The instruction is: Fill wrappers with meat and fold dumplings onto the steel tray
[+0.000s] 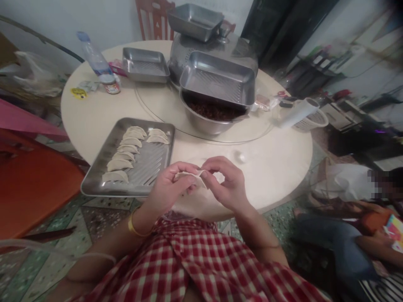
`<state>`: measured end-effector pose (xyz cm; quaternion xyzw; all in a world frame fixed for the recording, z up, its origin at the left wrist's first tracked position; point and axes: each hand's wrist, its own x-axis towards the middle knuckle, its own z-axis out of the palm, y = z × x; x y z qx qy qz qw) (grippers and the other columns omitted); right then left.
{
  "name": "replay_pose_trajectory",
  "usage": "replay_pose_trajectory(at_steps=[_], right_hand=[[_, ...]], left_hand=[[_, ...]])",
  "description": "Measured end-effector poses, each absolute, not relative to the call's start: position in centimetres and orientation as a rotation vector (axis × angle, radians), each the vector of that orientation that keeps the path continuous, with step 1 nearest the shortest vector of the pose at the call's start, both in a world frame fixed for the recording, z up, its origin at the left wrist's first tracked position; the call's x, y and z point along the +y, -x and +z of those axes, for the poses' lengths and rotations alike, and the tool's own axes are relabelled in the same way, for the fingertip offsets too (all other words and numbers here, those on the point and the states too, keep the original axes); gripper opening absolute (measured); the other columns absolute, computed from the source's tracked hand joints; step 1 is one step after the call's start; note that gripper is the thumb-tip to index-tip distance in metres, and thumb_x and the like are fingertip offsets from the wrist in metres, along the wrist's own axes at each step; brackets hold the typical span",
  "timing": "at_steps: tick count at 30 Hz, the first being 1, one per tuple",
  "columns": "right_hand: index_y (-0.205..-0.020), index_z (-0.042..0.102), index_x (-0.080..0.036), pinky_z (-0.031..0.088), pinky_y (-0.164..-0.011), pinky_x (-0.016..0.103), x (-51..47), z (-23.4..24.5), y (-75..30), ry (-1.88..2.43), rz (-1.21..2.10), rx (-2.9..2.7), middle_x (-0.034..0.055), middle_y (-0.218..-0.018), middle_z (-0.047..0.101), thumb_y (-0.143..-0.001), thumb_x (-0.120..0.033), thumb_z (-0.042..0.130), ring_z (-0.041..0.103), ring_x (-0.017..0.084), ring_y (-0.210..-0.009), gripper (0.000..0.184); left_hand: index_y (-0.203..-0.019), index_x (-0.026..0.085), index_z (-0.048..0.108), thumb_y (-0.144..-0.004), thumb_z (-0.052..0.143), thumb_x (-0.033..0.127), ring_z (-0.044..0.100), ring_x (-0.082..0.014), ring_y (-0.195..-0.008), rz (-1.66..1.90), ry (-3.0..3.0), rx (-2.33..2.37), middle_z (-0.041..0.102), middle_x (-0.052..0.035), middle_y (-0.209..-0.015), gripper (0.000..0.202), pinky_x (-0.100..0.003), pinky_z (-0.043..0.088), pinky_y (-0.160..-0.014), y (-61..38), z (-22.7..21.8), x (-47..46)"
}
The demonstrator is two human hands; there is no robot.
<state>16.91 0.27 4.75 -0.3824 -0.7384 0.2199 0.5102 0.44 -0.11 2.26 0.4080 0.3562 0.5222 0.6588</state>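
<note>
On the far left, a chair (31, 180) stands beside the tray (151, 163), whose near left corner juts past the edge of the table (273, 167). In the tray, dumplings (120, 164) form a long column down the left side and a short group at the far right; open metal runs from that group toward the near right corner, the side facing the hands. The left hand (168, 188) comes next, nearer the tray than the other; whether it touches the rim I cannot tell. Its thumb and fingers are closed on the left part of the wrapper (201, 180), which is held above the front of the table, its long axis running roughly from hand to hand. The tray therefore lies to the left of the grip. Behind, well apart, a bowl (210, 126) of dark food sits under a pan (217, 84). The right hand (228, 184) pinches the wrapper's right end, fingertips close to those opposite. Just beyond lies a white lump (241, 157), with open tabletop rightward to the curved edge and a basket (315, 121) farther back
</note>
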Motion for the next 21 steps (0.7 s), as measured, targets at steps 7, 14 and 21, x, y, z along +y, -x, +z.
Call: replay_pose_trajectory(at_steps=[7, 14, 21], right_hand=[[-0.085, 0.065, -0.020, 0.054, -0.066, 0.023, 0.2, 4.8, -16.5, 0.880, 0.514, -1.775, 0.0008, -0.080, 0.064, -0.087, -0.015, 0.062, 0.062, 0.010, -0.074, 0.006], [-0.097, 0.067, -0.021, 0.057, -0.077, 0.031, -0.1, 4.9, -16.9, 0.842, 0.521, -1.870, 0.0057, -0.095, 0.066, -0.091, -0.017, 0.055, 0.065, 0.014, -0.089, 0.014], [-0.098, 0.067, -0.022, 0.058, -0.076, 0.034, -0.6, 4.9, -16.4, 0.837, 0.421, -1.863, 0.0055, -0.095, 0.067, -0.090, -0.020, 0.057, 0.065, 0.016, -0.087, 0.013]], left_hand=[[-0.088, 0.022, 0.067, -0.083, 0.071, 0.027, 0.061, -0.0051, -0.057, 1.260, -1.142, 0.760, 0.067, 0.0011, -0.099, 0.008, -0.018, 0.052, -0.052, -0.3, 1.1, -0.2], [-0.091, 0.020, 0.064, -0.083, 0.071, 0.031, 0.059, -0.0052, -0.053, 1.300, -1.179, 0.855, 0.068, 0.0000, -0.092, 0.015, -0.018, 0.051, -0.052, -0.2, 1.6, -0.3], [-0.086, 0.019, 0.071, -0.085, 0.066, 0.027, 0.059, -0.0085, -0.060, 1.405, -1.423, 0.997, 0.069, -0.0027, -0.090, 0.010, -0.019, 0.050, -0.052, -0.4, 2.9, -0.6]])
